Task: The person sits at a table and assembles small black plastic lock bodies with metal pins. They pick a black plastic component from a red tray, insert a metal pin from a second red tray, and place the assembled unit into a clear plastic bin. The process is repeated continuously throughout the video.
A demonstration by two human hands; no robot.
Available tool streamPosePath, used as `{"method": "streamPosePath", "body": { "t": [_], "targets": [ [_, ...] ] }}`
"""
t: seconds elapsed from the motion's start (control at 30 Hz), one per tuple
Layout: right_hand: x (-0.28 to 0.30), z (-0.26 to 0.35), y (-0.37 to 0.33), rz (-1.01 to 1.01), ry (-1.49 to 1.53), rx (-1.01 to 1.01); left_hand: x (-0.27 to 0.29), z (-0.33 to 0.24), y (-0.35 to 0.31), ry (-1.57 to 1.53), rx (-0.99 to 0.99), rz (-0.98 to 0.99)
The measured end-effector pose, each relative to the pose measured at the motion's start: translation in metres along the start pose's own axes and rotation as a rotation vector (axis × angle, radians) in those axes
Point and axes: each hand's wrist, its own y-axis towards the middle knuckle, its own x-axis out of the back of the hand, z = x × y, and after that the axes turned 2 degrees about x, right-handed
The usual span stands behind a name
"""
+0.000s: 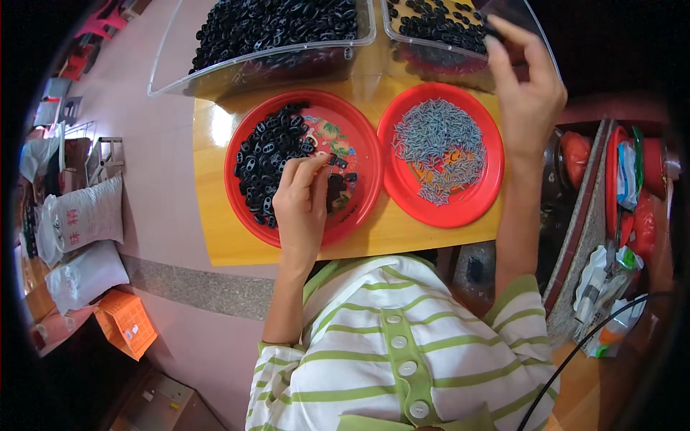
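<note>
My left hand (298,205) is over the left red plate (370,179), its fingertips pinching a small black plastic piece (336,161). A pile of black oval pieces (269,154) with two holes each covers the left part of that plate. Up at the right, my right hand (532,100) reaches over the rim of the right clear bin (438,44). Its thumb and index finger close on a small dark piece (492,31), mostly hidden by the fingertips. Beside the left plate, the right red plate (491,183) carries many thin silvery screws (440,136).
A larger clear bin (266,54) full of black pieces stands at the far left of the yellow table (215,215). White sacks (86,215) and an orange box (126,323) are on the left. Packets (604,287) and a black cable (575,352) lie to the right.
</note>
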Motion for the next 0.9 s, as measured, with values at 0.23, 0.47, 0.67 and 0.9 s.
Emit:
{"method": "streamPosePath", "body": {
  "t": [0.23,0.47,0.67,0.9],
  "targets": [
    [0.005,-0.026,0.009,0.107,-0.041,-0.107,-0.015,0.006,0.006,0.28,0.003,0.045],
    [0.024,-0.011,-0.082,0.317,0.203,-0.316,-0.015,0.015,0.007,0.27,-0.002,0.019],
    [0.031,-0.007,-0.15,0.492,0.31,-0.504,-0.002,0.0,-0.005,0.36,-0.036,0.124],
    [-0.007,0.001,-0.151,0.49,0.255,-0.269,0.004,0.004,-0.002,0.34,-0.046,0.203]
  ]
}}
